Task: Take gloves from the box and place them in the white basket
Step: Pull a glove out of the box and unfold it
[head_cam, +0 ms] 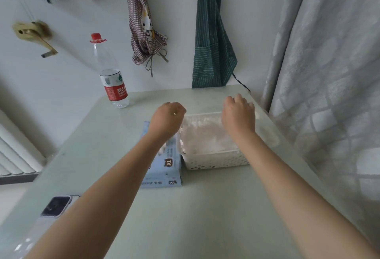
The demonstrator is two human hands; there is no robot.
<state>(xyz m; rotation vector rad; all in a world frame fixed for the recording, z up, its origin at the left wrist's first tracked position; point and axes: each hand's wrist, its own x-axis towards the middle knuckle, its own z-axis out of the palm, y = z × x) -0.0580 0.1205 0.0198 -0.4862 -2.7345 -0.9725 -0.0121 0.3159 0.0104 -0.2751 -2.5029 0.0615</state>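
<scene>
At mid-frame the white basket [216,160] already holds many gloves [203,137], the box [164,168] beside it, while the left hand [167,117] hangs curled and empty-looking and the right hand [238,114] hovers with fingers loosely bent

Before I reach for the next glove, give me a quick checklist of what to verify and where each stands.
1. Glove box within reach, beside the white basket: ok.
2. Box opening clear: cannot tell, left hand and forearm cover it.
3. Basket has room: cannot tell; the pile of gloves blurs near the rim.
4. Right hand free, over the basket: ok.
5. Left hand empty: cannot tell; fingers curl out of view.
6. Water bottle clear of both arms: ok.
</scene>
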